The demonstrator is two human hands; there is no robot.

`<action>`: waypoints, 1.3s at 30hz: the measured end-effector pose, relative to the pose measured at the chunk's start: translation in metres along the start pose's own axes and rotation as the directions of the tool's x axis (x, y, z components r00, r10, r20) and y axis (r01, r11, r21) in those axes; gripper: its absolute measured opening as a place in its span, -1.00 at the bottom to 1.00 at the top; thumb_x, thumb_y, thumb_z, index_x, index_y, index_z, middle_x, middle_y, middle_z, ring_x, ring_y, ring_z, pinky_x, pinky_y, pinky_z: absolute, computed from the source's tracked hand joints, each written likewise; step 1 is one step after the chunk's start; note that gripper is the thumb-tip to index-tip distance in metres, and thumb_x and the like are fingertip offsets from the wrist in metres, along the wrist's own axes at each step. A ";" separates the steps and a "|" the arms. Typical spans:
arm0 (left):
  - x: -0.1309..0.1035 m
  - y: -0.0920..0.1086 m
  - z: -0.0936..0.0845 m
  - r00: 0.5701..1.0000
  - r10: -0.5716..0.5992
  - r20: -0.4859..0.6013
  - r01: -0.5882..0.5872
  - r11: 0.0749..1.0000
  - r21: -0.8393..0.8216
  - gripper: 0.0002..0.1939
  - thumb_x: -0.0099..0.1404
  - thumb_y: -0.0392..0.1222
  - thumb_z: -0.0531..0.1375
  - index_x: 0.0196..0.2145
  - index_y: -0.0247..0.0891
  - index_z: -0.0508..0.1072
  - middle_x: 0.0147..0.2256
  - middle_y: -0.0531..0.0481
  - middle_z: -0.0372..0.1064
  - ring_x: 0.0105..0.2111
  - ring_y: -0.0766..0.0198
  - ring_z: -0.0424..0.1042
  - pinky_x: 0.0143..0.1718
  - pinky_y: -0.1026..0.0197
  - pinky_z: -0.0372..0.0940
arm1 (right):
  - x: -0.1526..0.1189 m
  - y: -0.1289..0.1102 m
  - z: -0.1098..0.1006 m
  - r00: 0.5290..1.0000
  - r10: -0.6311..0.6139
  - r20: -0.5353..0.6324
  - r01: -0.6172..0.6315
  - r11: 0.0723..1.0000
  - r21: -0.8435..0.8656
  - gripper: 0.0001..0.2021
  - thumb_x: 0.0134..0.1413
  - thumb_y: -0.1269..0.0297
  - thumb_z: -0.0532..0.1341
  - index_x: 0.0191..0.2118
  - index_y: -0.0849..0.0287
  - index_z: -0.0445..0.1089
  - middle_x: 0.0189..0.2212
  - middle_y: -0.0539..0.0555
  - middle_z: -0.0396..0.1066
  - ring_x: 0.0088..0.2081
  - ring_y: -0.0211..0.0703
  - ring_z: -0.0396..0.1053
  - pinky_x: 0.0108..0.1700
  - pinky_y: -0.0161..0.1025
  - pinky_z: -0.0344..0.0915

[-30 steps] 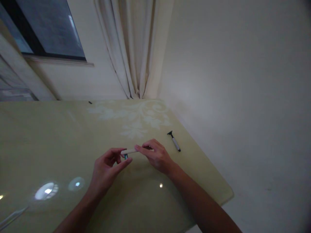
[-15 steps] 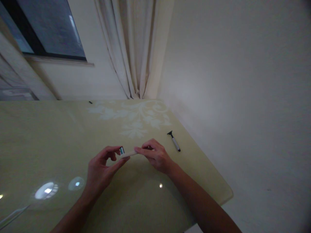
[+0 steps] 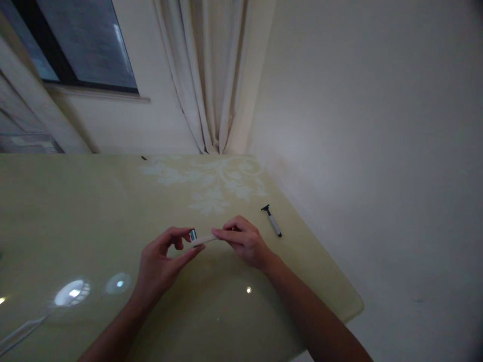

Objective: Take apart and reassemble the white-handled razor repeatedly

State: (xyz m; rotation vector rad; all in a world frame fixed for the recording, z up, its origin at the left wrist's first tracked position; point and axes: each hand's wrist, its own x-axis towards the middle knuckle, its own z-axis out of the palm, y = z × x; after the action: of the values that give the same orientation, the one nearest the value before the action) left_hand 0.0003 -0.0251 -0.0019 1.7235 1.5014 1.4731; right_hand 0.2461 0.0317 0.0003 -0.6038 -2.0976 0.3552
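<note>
The glossy yellow table point(image 3: 75, 211) spreads under both forearms, its pale leaf pattern point(image 3: 211, 183) lying beyond the hands toward the curtain point(image 3: 211, 75) and the window point(image 3: 75, 45) up to the left. A bare wall point(image 3: 377, 151) fills the space off the right forearm.

The left hand point(image 3: 160, 261) hovers just above the tabletop, thumb and forefinger pinched narrow around a small teal-and-white razor head point(image 3: 193, 235) at their tips. The right hand point(image 3: 243, 241), close beside it, is closed on a pale razor handle point(image 3: 204, 240), whose free end points left and meets the head between the two hands. Whether the head is already seated on the handle is too small to tell.

A second razor point(image 3: 272, 220), dark-headed with a light grip, lies flat on the table just past the right hand, apart from it and untouched.

The step in hand looks like fitting or removing the head at the handle's tip. The next move would call for a steady handle, with the head kept square to the tip while the pinch presses or pulls along its line, fingertips clear of the blade face.
</note>
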 end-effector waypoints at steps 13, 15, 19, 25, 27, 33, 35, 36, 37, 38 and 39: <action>-0.002 -0.003 0.000 1.000 0.022 -0.002 -0.022 0.999 0.030 -0.58 0.12 0.10 0.48 -0.14 -0.15 0.59 -0.42 0.09 0.43 -0.44 0.28 0.37 -0.37 0.24 0.34 | 0.000 0.001 0.002 0.995 0.067 -0.080 -0.069 0.997 -0.021 -0.71 0.39 0.34 0.27 0.12 -0.04 0.59 -0.23 0.09 0.45 -0.23 -0.20 0.40 -0.19 -0.26 0.41; -0.002 -0.004 0.000 0.999 0.032 0.007 -0.033 0.999 0.031 -0.57 0.13 0.09 0.48 -0.12 -0.15 0.59 -0.42 0.09 0.43 -0.43 0.28 0.38 -0.34 0.24 0.35 | -0.001 0.001 0.004 0.996 0.070 -0.046 -0.071 0.997 -0.017 -0.71 0.39 0.33 0.27 0.13 -0.04 0.59 -0.22 0.10 0.46 -0.21 -0.20 0.40 -0.18 -0.26 0.41; -0.002 -0.001 0.001 0.999 0.045 0.011 -0.045 0.999 0.030 -0.58 0.12 0.09 0.48 -0.13 -0.14 0.59 -0.41 0.08 0.46 -0.44 0.28 0.38 -0.36 0.24 0.35 | -0.002 0.001 0.007 0.994 0.087 -0.070 -0.089 0.996 -0.030 -0.71 0.40 0.34 0.26 0.13 -0.06 0.59 -0.24 0.09 0.46 -0.23 -0.20 0.40 -0.19 -0.26 0.41; 0.000 0.005 0.003 0.998 0.066 0.002 -0.066 0.997 0.034 -0.61 0.11 0.10 0.48 -0.18 -0.14 0.61 -0.46 0.09 0.43 -0.48 0.29 0.36 -0.40 0.25 0.34 | -0.002 0.002 0.011 0.994 0.074 -0.081 -0.075 0.997 -0.002 -0.70 0.40 0.33 0.26 0.15 -0.07 0.57 -0.24 0.09 0.46 -0.24 -0.20 0.40 -0.17 -0.25 0.41; 0.000 0.004 0.003 0.998 0.055 0.008 -0.055 0.998 0.043 -0.61 0.11 0.11 0.47 -0.20 -0.14 0.60 -0.45 0.09 0.43 -0.48 0.28 0.37 -0.40 0.24 0.35 | -0.003 0.003 0.012 0.990 0.099 -0.102 -0.100 0.995 -0.006 -0.70 0.40 0.33 0.26 0.15 -0.07 0.57 -0.24 0.09 0.46 -0.24 -0.20 0.40 -0.18 -0.25 0.41; -0.001 0.000 0.004 0.999 0.031 0.025 -0.032 0.999 0.042 -0.60 0.13 0.12 0.46 -0.17 -0.15 0.60 -0.43 0.07 0.44 -0.45 0.27 0.38 -0.37 0.23 0.37 | -0.004 0.004 0.013 0.992 0.090 -0.086 -0.095 0.994 -0.057 -0.70 0.40 0.34 0.26 0.13 -0.09 0.58 -0.25 0.09 0.46 -0.23 -0.19 0.39 -0.18 -0.25 0.40; 0.000 0.001 0.004 0.999 0.032 0.021 -0.032 0.999 0.034 -0.60 0.12 0.12 0.47 -0.18 -0.15 0.60 -0.44 0.08 0.43 -0.46 0.27 0.38 -0.38 0.23 0.36 | -0.004 0.004 0.013 0.990 0.098 -0.106 -0.103 0.994 -0.047 -0.70 0.40 0.34 0.26 0.13 -0.09 0.58 -0.25 0.09 0.47 -0.23 -0.18 0.40 -0.17 -0.24 0.41; 0.000 0.002 0.004 0.999 0.035 0.014 -0.035 0.999 0.030 -0.60 0.11 0.12 0.47 -0.18 -0.14 0.60 -0.45 0.08 0.42 -0.46 0.27 0.38 -0.38 0.23 0.36 | -0.003 0.004 0.013 0.991 0.096 -0.097 -0.100 0.994 -0.041 -0.71 0.39 0.33 0.27 0.13 -0.09 0.58 -0.24 0.09 0.47 -0.22 -0.18 0.40 -0.16 -0.24 0.41; 0.000 0.003 0.004 0.999 0.039 0.007 -0.039 0.999 0.026 -0.60 0.11 0.12 0.47 -0.18 -0.14 0.60 -0.45 0.09 0.42 -0.47 0.27 0.37 -0.39 0.23 0.36 | -0.003 0.004 0.012 0.992 0.093 -0.085 -0.096 0.995 -0.035 -0.71 0.39 0.32 0.27 0.13 -0.08 0.58 -0.24 0.09 0.47 -0.22 -0.18 0.41 -0.16 -0.24 0.41; 0.000 0.003 0.004 0.999 0.042 0.002 -0.042 0.999 0.023 -0.60 0.11 0.11 0.47 -0.18 -0.14 0.60 -0.45 0.09 0.42 -0.47 0.28 0.37 -0.39 0.24 0.36 | -0.003 0.004 0.012 0.993 0.090 -0.077 -0.092 0.995 -0.032 -0.71 0.39 0.32 0.27 0.13 -0.07 0.58 -0.23 0.09 0.48 -0.22 -0.18 0.41 -0.16 -0.24 0.41; 0.000 0.004 0.004 0.999 0.046 0.002 -0.046 0.999 0.021 -0.61 0.12 0.11 0.47 -0.19 -0.14 0.60 -0.45 0.09 0.42 -0.47 0.28 0.36 -0.39 0.24 0.36 | -0.002 0.004 0.012 0.993 0.088 -0.078 -0.090 0.995 -0.030 -0.71 0.39 0.33 0.27 0.13 -0.06 0.59 -0.24 0.09 0.48 -0.22 -0.18 0.41 -0.16 -0.24 0.41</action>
State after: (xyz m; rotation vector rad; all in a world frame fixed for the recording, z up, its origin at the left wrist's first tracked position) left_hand 0.0055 -0.0248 -0.0003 1.7814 1.4909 1.4840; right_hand 0.2386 0.0331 -0.0094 -0.7214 -2.0113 0.3422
